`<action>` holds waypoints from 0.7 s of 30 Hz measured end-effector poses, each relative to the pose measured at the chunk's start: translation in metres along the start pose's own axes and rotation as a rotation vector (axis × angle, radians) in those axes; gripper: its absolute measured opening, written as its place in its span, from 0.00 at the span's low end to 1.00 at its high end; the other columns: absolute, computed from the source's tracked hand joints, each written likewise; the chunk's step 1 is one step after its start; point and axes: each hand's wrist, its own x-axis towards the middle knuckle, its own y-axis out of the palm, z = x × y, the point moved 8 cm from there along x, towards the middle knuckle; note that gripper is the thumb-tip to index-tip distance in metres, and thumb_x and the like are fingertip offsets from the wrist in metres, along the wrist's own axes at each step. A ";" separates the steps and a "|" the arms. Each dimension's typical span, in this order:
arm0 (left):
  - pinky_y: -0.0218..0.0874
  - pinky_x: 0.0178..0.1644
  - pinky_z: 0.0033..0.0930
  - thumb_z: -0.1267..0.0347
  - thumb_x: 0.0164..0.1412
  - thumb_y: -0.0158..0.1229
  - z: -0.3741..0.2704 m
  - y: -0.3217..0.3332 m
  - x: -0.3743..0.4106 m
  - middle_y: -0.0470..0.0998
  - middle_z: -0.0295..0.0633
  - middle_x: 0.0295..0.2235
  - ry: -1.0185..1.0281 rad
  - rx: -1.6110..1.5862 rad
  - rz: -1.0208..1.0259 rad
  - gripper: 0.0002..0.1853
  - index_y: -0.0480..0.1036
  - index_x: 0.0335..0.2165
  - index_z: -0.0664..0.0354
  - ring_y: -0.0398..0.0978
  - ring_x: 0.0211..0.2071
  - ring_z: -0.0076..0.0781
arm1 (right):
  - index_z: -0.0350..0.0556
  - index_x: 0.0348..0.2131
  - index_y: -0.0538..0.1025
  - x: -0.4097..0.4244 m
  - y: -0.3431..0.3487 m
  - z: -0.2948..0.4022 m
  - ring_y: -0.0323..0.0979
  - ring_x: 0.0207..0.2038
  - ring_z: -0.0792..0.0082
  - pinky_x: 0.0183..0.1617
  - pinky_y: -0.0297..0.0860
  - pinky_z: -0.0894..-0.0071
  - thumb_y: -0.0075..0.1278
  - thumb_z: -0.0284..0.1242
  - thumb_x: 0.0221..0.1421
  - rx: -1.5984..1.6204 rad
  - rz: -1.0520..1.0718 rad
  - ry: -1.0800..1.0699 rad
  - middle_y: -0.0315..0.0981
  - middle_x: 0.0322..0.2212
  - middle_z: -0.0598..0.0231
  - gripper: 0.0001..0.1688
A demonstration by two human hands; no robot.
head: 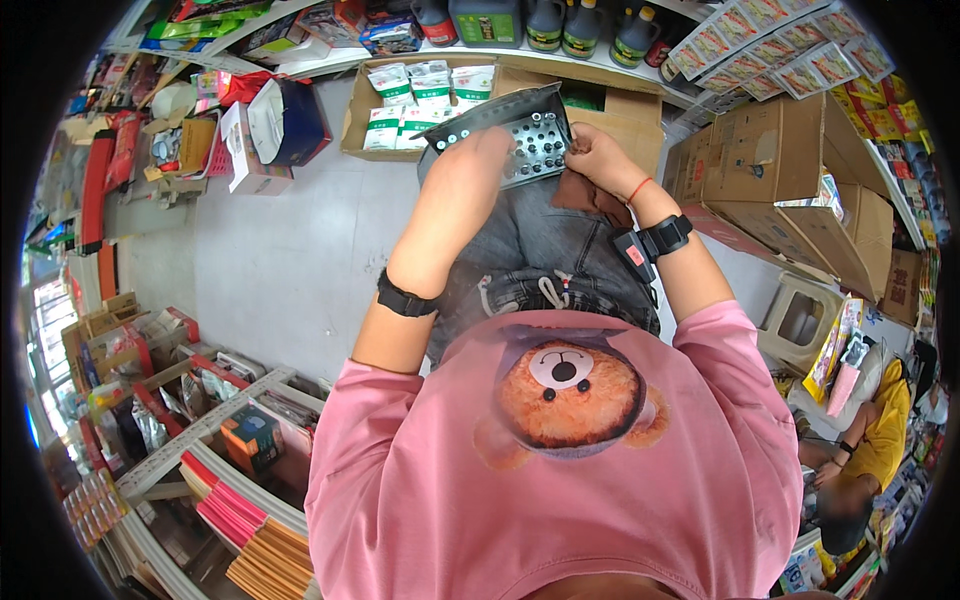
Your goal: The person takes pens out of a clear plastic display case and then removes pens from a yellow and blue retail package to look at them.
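An open dark case point(525, 166) with rows of small metallic and black-tipped pieces lies tilted over my lap, its dark lid or wall on the far side. Over the case's left part is my left hand point(476, 159), its fingers bent down and blurred; whether they pinch a piece is unclear. My right hand point(600, 156) is at the case's right edge, its fingers closed on a brown cloth point(585, 196) that hangs down towards my thigh. Several white round pieces point(452, 140) line the case's left side.
A carton of white and green packets point(390, 124) stands beyond the case, below a shelf with dark bottles point(581, 34). Large cardboard boxes point(757, 161) and a plastic stool point(799, 319) are at right. A person in yellow point(885, 435) is at far right. Shelving point(202, 427) stands at lower left.
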 end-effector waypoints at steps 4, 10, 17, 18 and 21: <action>0.67 0.38 0.44 0.78 0.58 0.56 0.001 -0.011 -0.004 0.77 0.50 0.32 0.012 0.002 -0.102 0.07 0.71 0.38 0.63 0.76 0.34 0.54 | 0.42 0.35 0.72 0.004 0.005 -0.014 0.67 0.32 0.81 0.38 0.65 0.78 0.52 0.18 0.55 0.047 -0.014 -0.027 0.69 0.27 0.73 0.07; 0.67 0.40 0.40 0.75 0.55 0.61 -0.013 -0.065 0.001 0.77 0.46 0.33 -0.053 -0.064 -0.217 0.08 0.73 0.36 0.60 0.76 0.36 0.48 | 0.41 0.33 0.71 0.007 0.003 -0.021 0.71 0.32 0.61 0.39 0.68 0.64 0.57 0.27 0.49 -0.058 -0.062 -0.031 0.72 0.27 0.54 0.12; 0.68 0.30 0.24 0.75 0.56 0.64 -0.030 -0.052 0.006 0.78 0.40 0.30 -0.026 -0.112 -0.182 0.08 0.78 0.37 0.62 0.77 0.26 0.25 | 0.40 0.28 0.71 -0.016 0.004 0.025 0.71 0.28 0.58 0.33 0.67 0.62 0.57 0.27 0.47 -0.146 -0.108 -0.037 0.72 0.23 0.56 0.11; 0.68 0.31 0.25 0.75 0.56 0.64 -0.030 -0.049 0.004 0.78 0.39 0.30 -0.068 -0.147 -0.174 0.08 0.78 0.37 0.62 0.77 0.26 0.25 | 0.40 0.28 0.71 -0.016 0.006 0.023 0.71 0.28 0.59 0.33 0.67 0.62 0.57 0.27 0.47 -0.125 -0.099 -0.034 0.72 0.23 0.57 0.11; 0.69 0.32 0.26 0.74 0.56 0.64 -0.035 -0.045 0.008 0.79 0.40 0.30 -0.060 -0.147 -0.194 0.08 0.78 0.36 0.62 0.78 0.27 0.26 | 0.41 0.28 0.69 -0.018 0.009 0.020 0.68 0.27 0.65 0.32 0.66 0.66 0.57 0.25 0.47 -0.084 -0.085 -0.041 0.70 0.21 0.61 0.10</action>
